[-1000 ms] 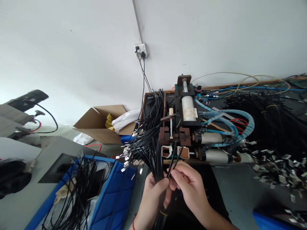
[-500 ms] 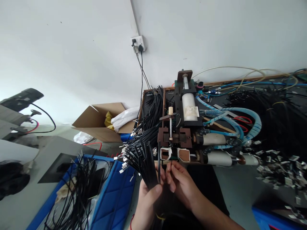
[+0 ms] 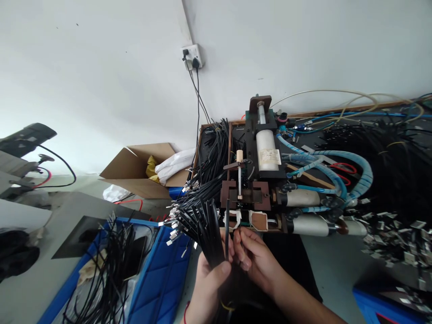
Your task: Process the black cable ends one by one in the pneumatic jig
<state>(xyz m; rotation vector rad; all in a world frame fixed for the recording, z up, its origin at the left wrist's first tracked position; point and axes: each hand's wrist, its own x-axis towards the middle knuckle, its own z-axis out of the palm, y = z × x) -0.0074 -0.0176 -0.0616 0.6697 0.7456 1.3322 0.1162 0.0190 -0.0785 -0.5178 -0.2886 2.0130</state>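
Observation:
A bundle of flat black strips (image 3: 209,231) rises from my left hand (image 3: 213,276), whose fingers are wrapped round it. One strip (image 3: 227,225) stands apart from the bundle, upright beside my left thumb. Close on the right, my right hand (image 3: 254,254) is pinched at the end of a thin dark piece that is mostly hidden by the fingers. Both hands are just in front of a machine (image 3: 245,195) with brown metal blocks. Two white-edged pads (image 3: 259,221) sit at the machine's front, the left one partly behind the strip.
Silver-tipped black cables (image 3: 216,157) lie left of the machine, more (image 3: 405,180) on the right. Air cylinders (image 3: 305,224) and blue hoses (image 3: 361,171) extend right. A blue bin (image 3: 162,274) and a cardboard box (image 3: 145,186) are at left.
The separate strip has shifted slightly right, now overlapping the left pad. Both hands have moved a little to the right, still close together. The view has shifted slightly.

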